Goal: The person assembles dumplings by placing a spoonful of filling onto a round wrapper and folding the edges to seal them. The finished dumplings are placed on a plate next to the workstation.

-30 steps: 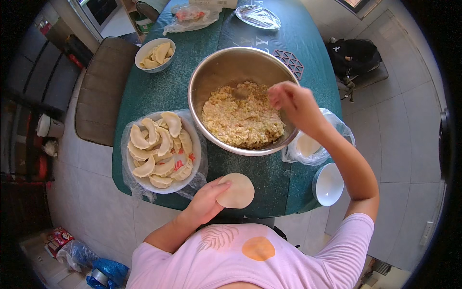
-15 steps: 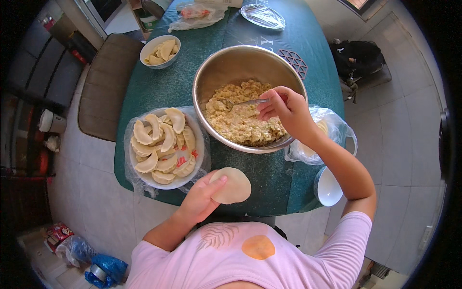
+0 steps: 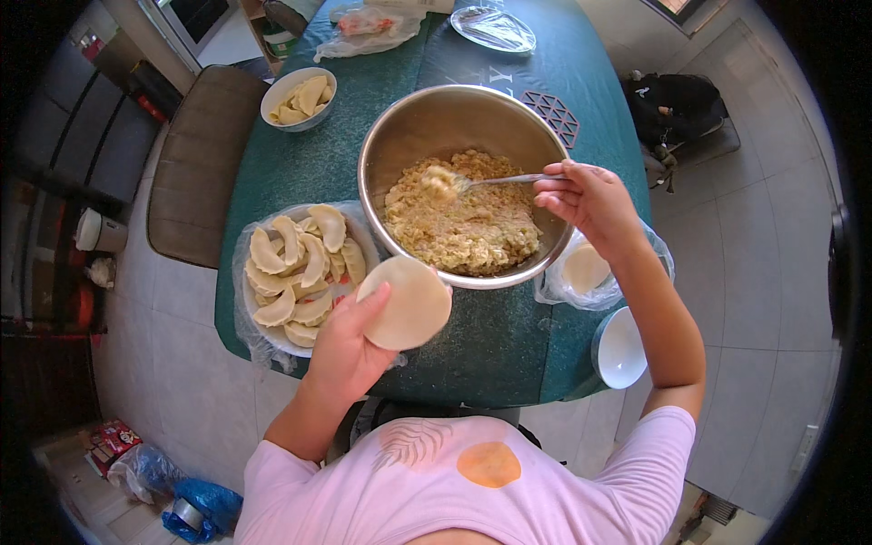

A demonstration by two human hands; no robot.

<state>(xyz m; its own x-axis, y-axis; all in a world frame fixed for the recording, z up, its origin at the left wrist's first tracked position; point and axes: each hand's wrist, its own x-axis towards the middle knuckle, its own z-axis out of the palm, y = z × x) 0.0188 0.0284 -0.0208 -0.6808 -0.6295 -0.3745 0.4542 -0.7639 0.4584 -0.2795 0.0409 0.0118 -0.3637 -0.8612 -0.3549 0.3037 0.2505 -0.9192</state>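
Note:
My left hand point(image 3: 350, 343) holds a round dumpling wrapper point(image 3: 407, 304) between thumb and fingers, near the front rim of a large steel bowl point(image 3: 472, 113). In that bowl lies a chunky yellowish filling point(image 3: 481, 222). Over it, my right hand point(image 3: 590, 200) grips the handle of a metal spoon point(image 3: 518, 179), whose head carries a lump of filling. To the left, folded dumplings point(image 3: 313, 259) are heaped on a plate point(image 3: 367, 238) wrapped in clear plastic. Right of the steel bowl, more wrappers point(image 3: 586, 268) lie in a clear plastic bag, partly behind my right forearm.
A white bowl point(image 3: 620, 354) stands at the table's right front edge. Farther back are a small bowl point(image 3: 313, 123) of dumplings, a lattice trivet point(image 3: 552, 116), a plastic-covered plate point(image 3: 493, 30) and a plastic bag point(image 3: 368, 34). A brown chair point(image 3: 204, 163) adjoins the table's left side.
My right hand has moved right and lifted the spoon with filling on it. My left hand has brought the wrapper up and forward, nearer the steel bowl, its face turned more upward.

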